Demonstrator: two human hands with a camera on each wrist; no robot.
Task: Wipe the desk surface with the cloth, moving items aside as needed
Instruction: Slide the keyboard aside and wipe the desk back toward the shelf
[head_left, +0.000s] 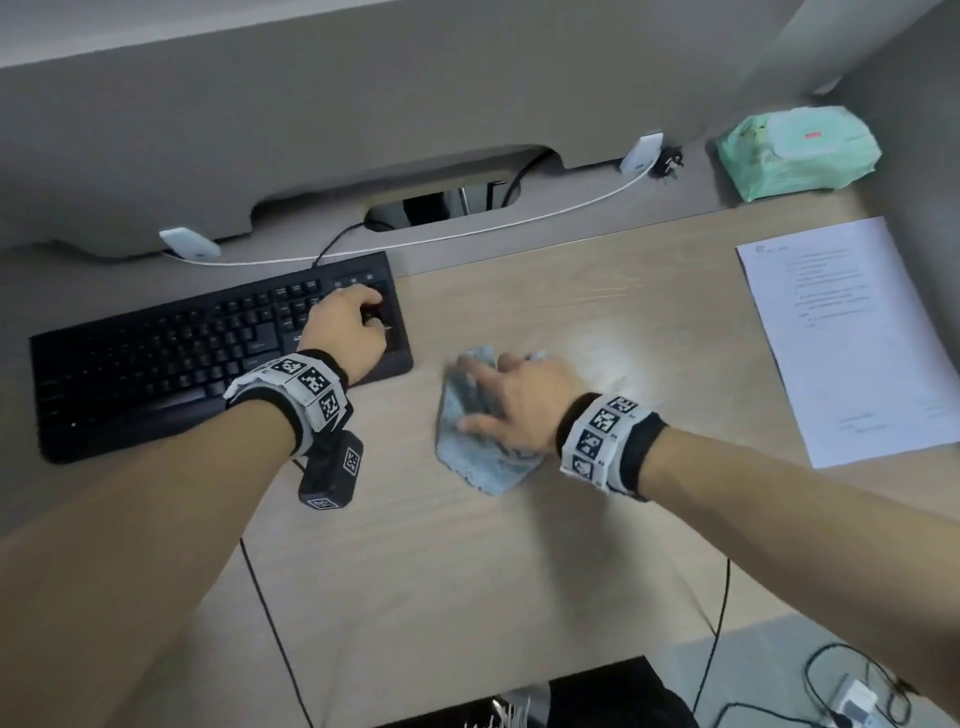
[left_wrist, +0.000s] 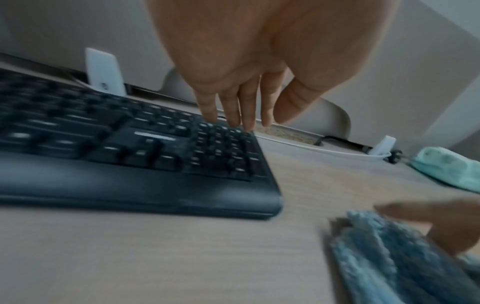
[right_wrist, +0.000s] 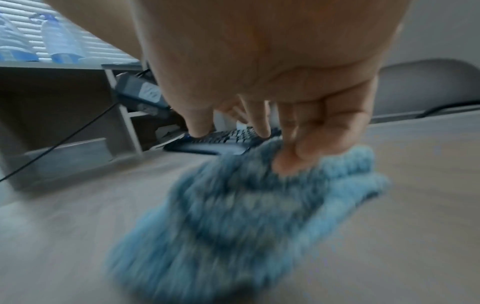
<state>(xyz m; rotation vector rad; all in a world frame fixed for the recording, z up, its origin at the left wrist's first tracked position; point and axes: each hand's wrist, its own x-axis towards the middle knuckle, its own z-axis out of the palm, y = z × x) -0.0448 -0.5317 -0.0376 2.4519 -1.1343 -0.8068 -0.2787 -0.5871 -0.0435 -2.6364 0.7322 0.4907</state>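
Observation:
A fluffy blue cloth (head_left: 478, 467) (right_wrist: 233, 216) lies bunched on the pale wooden desk (head_left: 467, 571), near its middle. My right hand (head_left: 509, 405) (right_wrist: 262, 127) lies on top of it with spread fingers and presses it down; the cloth looks motion-blurred. Left of it sits a black keyboard (head_left: 156, 364) (left_wrist: 130, 154). My left hand (head_left: 348, 327) (left_wrist: 246, 115) rests on the keyboard's right end, its straight fingers touching the far edge by the number pad. The cloth (left_wrist: 389, 257) lies a short gap to the right of the keyboard.
A printed sheet of paper (head_left: 841, 338) lies at the desk's right side. A green pack of wipes (head_left: 795, 150) sits at the back right corner. A white cable (head_left: 467, 236) runs along the grey partition, near the cable opening (head_left: 436, 202). Black wires hang over the front edge.

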